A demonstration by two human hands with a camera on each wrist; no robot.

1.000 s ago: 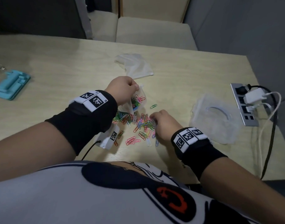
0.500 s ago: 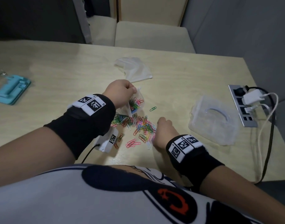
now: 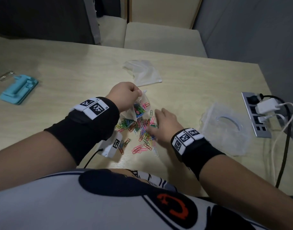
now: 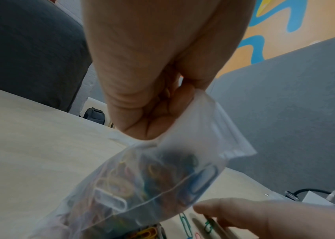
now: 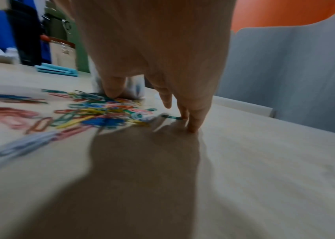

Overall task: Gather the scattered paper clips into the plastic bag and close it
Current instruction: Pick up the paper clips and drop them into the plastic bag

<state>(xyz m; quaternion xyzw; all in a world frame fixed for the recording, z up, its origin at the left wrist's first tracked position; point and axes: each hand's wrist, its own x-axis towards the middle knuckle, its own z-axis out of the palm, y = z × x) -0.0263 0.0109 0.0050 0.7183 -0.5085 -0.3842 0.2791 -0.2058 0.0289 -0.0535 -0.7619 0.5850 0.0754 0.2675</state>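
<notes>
My left hand (image 3: 126, 95) pinches the top edge of a small clear plastic bag (image 3: 139, 108) and holds it upright over the table; coloured clips show inside it (image 4: 142, 182). A pile of coloured paper clips (image 3: 139, 128) lies on the wooden table below and in front of the bag. My right hand (image 3: 160, 122) lies flat with straight fingers on the table at the pile's right edge, fingertips (image 5: 193, 127) touching the surface beside a green clip (image 5: 170, 117). It holds nothing.
A crumpled clear bag (image 3: 142, 72) lies behind the pile and a larger clear bag (image 3: 225, 128) to the right. A power strip with plugs and cables (image 3: 258, 113) is at the right edge. A light-blue stand (image 3: 18, 88) sits far left.
My right hand has gone from curled over the clips to spread flat, reaching forward along the pile's right side. The left hand still holds the bag in about the same place.
</notes>
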